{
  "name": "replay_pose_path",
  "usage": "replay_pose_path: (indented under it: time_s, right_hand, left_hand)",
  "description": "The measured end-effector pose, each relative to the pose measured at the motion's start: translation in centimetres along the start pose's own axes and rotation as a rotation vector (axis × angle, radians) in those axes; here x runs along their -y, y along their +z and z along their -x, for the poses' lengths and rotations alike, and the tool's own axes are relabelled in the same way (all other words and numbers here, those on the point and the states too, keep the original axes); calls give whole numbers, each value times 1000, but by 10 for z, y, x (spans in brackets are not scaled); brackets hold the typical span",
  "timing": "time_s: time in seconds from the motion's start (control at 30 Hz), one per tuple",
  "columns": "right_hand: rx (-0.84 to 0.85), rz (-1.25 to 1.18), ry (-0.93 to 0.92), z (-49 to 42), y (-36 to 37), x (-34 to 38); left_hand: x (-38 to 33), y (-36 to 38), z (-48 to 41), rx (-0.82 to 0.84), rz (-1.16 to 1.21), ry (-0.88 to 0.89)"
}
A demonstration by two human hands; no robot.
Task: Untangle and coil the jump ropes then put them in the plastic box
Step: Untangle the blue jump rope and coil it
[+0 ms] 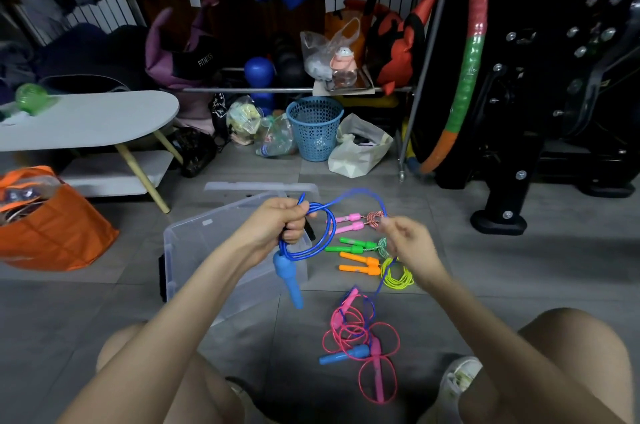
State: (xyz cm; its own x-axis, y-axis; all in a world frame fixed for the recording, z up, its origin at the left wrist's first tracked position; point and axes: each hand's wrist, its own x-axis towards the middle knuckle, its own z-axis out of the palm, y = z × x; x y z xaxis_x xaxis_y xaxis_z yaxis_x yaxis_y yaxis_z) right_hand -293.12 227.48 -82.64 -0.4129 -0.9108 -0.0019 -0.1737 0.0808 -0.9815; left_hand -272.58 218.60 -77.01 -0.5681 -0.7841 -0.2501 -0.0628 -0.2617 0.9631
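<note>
Blue jump rope (304,254) in mid-air above clear plastic box (194,243), loops gathered in left hand (277,222), fingers (294,228) curled tight round them, one blue handle (287,274) dangling. Right hand (410,243), blurred, pinches rope's free length. Other end lies in pink rope (360,333) tangle on floor (519,285).

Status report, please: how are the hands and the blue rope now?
Left hand grips blue rope coils; right hand pinches its cord. Other end tangled in pink rope. Plastic box holds no rope.
</note>
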Motion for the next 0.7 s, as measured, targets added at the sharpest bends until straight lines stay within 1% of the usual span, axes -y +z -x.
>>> replay_pose_path:
  time_s: [0.07,0.17,0.23,0.27,0.33,0.4,0.47,0.53,0.57,0.63,0.7]
  right_hand:
    - [-63,56,-211,-8,1,52]
    - [-164,65,-546,-16,-2,131]
    - [-252,87,-676,-21,-4,155]
    - [-275,149,-700,-24,-1,155]
    - [-222,359,-644,-33,6,131]
    - [-107,569,-484,-34,13,96]
    - [18,684,-329,-25,19,64]
    - [162,846,-252,-17,25,31]
    - [221,937,-236,-14,30,17]
    - [281,1106,-281,-6,38,1]
    - [297,1302,-412,0,47,-2]
  left_hand:
    - [1,0,-2,-24,-30,8]
    - [0,1,-7,-43,-12,15]
    - [-2,1,-8,-43,22,23]
    - [-3,1,-8,-46,40,25]
    - [-3,-1,-9,-64,72,25]
    - [0,-3,-8,-83,100,28]
    - [4,-5,-7,-93,124,43]
    - [7,-5,-6,-106,172,49]
    - [9,-5,-5,-116,211,45]
    - [13,-5,-5,-137,263,52]
    - [17,-3,-5,-153,243,74]
